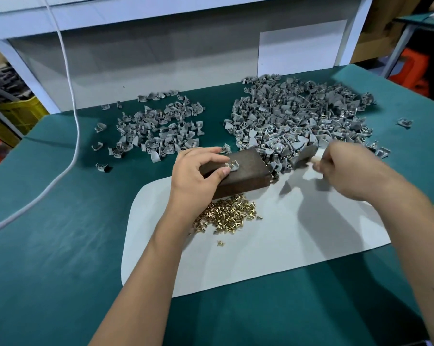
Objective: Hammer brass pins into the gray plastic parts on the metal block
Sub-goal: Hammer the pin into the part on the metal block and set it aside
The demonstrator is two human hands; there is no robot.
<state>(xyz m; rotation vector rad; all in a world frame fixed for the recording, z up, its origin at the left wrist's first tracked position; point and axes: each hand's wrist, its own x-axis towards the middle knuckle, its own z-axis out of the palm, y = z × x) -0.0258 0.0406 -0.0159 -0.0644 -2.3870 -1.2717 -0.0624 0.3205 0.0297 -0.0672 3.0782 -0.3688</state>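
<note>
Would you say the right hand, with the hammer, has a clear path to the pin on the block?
Probably yes: the left hand holds the gray part from its left, leaving the pin's right side open to the hammer in the right hand.

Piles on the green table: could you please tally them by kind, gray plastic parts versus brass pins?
Gray plastic part piles: 2, a smaller left pile and a larger right pile
Brass pin piles: 1, the pin pile on the white mat
Total: 3 piles
</note>
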